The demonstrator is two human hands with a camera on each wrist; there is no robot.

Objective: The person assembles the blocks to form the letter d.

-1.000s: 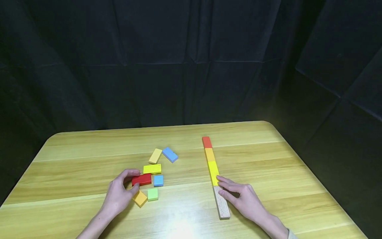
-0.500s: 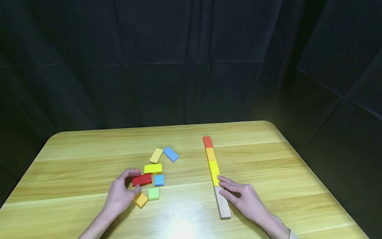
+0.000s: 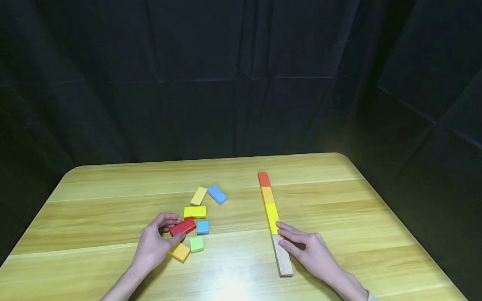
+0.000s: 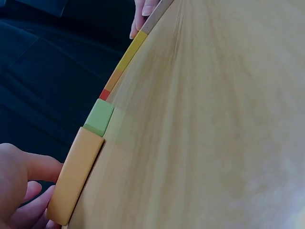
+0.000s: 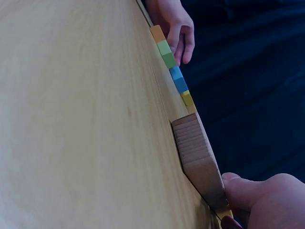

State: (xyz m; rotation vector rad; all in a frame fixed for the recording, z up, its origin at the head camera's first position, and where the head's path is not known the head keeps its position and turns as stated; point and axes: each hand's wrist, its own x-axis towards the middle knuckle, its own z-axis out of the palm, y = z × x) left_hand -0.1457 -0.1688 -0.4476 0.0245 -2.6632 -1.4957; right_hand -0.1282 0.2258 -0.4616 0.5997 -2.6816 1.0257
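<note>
In the head view my left hand (image 3: pixel 153 241) holds a red block (image 3: pixel 183 226) between its thumb and fingers. An orange block (image 3: pixel 180 252) lies just below the left thumb, nearly touching a green block (image 3: pixel 196 244). My right hand (image 3: pixel 310 253) rests its fingertips on a straight row, at the join of a long yellow block (image 3: pixel 272 218) and a speckled pale wooden block (image 3: pixel 282 257). The right wrist view has the right thumb (image 5: pixel 240 188) against the wooden block's edge. In the left wrist view the orange block (image 4: pixel 76 176) hides the red one.
Beyond the left hand lie a yellow block (image 3: pixel 195 212), a small blue block (image 3: pixel 202 227), a tan block (image 3: pixel 198 196) and a longer blue block (image 3: pixel 217 195). An orange block (image 3: pixel 267 195) and a red-orange block (image 3: pixel 264 179) form the row's far end. Dark cloth (image 3: pixel 233 104) hangs behind the table (image 3: pixel 357 209).
The red block has turned, its right end swinging away from me, and shifted slightly right with the left hand. The orange and green blocks have shifted and turned a little. The right hand stays on the row.
</note>
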